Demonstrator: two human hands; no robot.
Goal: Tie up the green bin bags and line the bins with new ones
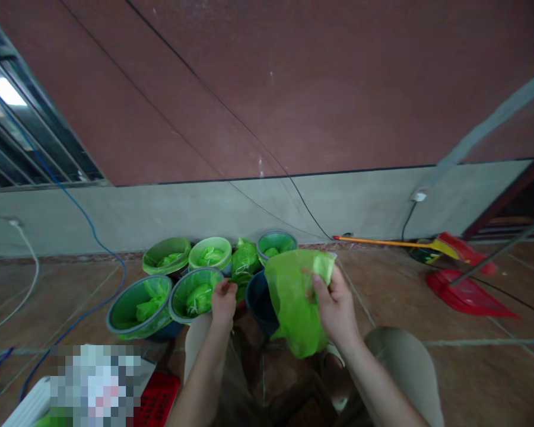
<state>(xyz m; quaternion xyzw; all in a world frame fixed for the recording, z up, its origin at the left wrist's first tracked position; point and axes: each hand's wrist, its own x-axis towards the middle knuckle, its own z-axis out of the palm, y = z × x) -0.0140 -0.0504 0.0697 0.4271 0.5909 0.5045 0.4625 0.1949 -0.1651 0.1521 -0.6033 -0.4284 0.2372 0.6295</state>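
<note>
Forearms (pixel 380 382) and trousered knees (pixel 407 370) of the person occupy the foreground of the head view, above a brown tiled floor (pixel 396 296). Right hand (pixel 342 308): thumb and fingers pinch the upper right corner of a thin, bright green bag (pixel 291 296), which hangs between the knees and partly covers a dark blue bucket (pixel 256 302) just behind it. Left hand (pixel 223 302): fingers curled together at the right side of the front middle bucket (pixel 180 299); whether they grip anything cannot be told. That bucket and the front left bucket (pixel 122 302) each carry a green lining and contain a green bundle. Behind them, along the wall (pixel 293 107), stand a rear left bucket (pixel 152 261), a rear middle bucket (pixel 223 268) and a rear right bucket (pixel 277 237), each with green material inside; a shiny green bundle (pixel 245 258) sits between the last two. At right, an orange-handled broom (pixel 378 241) lies at the foot of the wall, near a red dustpan (pixel 467 295). At left, a blue cable (pixel 89 222) trails across the floor; below, part of a red basket (pixel 159 394) is visible at the lower edge.
</note>
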